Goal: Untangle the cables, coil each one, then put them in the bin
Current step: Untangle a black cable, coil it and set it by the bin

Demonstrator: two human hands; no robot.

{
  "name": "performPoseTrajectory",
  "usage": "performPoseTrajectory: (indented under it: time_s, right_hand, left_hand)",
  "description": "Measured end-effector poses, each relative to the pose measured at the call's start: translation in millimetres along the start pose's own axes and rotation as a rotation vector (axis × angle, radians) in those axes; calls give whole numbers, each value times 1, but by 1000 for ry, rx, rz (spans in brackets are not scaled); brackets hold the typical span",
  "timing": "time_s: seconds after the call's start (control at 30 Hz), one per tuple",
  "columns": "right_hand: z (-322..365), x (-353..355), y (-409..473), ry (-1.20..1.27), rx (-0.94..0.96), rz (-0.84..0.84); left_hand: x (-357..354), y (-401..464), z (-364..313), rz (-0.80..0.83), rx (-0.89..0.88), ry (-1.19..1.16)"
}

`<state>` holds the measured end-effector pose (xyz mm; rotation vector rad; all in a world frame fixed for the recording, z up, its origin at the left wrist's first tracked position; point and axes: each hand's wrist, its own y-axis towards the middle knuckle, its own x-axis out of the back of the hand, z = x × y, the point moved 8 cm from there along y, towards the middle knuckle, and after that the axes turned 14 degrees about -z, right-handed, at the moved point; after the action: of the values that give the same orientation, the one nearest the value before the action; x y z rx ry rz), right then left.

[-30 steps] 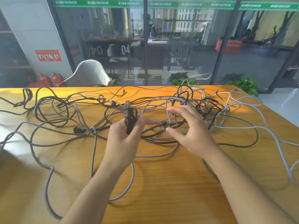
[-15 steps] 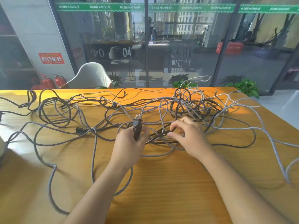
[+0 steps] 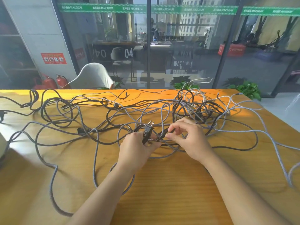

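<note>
We count a tangle of cables (image 3: 186, 109) spread over the counter (image 3: 170, 184). Left hand (image 3: 136, 148) grips a black plug (image 3: 147, 131); right hand (image 3: 190, 140) pinches a dark cable (image 3: 162, 135) beside it.

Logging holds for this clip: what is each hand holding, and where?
Left hand grips the black power plug by its body; right hand pinches a black cable just beside it.

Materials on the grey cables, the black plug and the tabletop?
Grey cables: braided fabric sleeve, matte; woven speckle shows. Black plug, held by the left hand: looks like moulded plastic, slight sheen, with bare metal prongs. Tabletop: wood or wood-look laminate; grain lines, satin glare.
</note>
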<state>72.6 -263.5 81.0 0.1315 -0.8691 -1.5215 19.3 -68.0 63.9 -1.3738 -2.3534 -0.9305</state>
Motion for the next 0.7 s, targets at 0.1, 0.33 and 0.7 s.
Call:
performPoseTrajectory:
  time_s: [0.1, 0.33, 0.7]
  right_hand:
    - [-2, 1, 0, 12, -18, -3]
    - [-7, -2, -1, -55, -28, 47]
    - [-32, 34, 8, -236, -169, -236]
  left_hand:
    - [1, 1, -5, -48, -27, 7]
    - [14, 5, -7, -160, -66, -95]
    - [49, 13, -2, -276, 41, -372]
